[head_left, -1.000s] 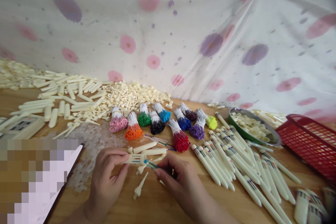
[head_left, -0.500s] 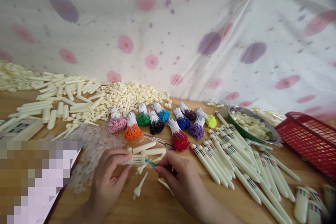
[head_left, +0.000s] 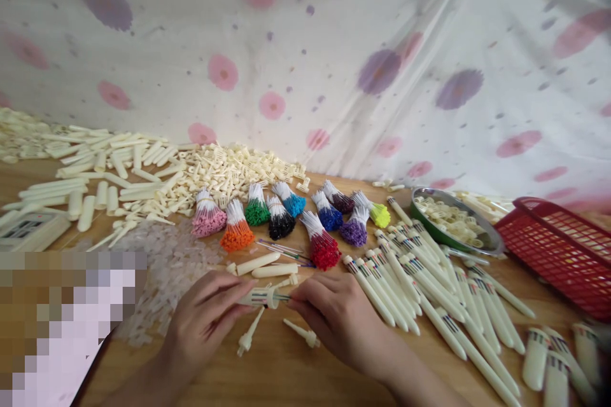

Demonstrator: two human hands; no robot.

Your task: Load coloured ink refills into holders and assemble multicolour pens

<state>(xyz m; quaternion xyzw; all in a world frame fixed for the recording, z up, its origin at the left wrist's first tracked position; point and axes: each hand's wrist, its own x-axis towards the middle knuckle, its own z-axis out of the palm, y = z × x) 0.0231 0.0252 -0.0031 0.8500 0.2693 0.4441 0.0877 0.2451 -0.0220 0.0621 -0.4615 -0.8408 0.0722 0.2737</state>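
Note:
A cream slotted pen barrel point(head_left: 260, 296) is pinched by my left hand point(head_left: 203, 315), its open end facing right. Dark and coloured strips show in its slots. My right hand point(head_left: 337, 318) closes its fingertips on thin pen refills point(head_left: 283, 297) at that open end; how many it holds I cannot tell. Below lie two cream pointed pieces, one under the barrel point(head_left: 249, 336) and one near my right hand point(head_left: 303, 332). Plain cream tubes point(head_left: 275, 271) and several loose refills point(head_left: 281, 248) rest just beyond.
Refill bundles with coloured tips, such as the red bundle point(head_left: 324, 251), stand in the middle. Cream parts point(head_left: 229, 172) are heaped behind left; clear plastic bits point(head_left: 162, 261) lie left. Multicolour pens point(head_left: 382, 292), a green-sided bowl point(head_left: 458, 245) and a red basket point(head_left: 558, 254) are right.
My right hand has come up against the barrel's open end. The blue refill that showed between hand and barrel has gone from sight there; dark greenish refill ends show instead. The view shifted slightly.

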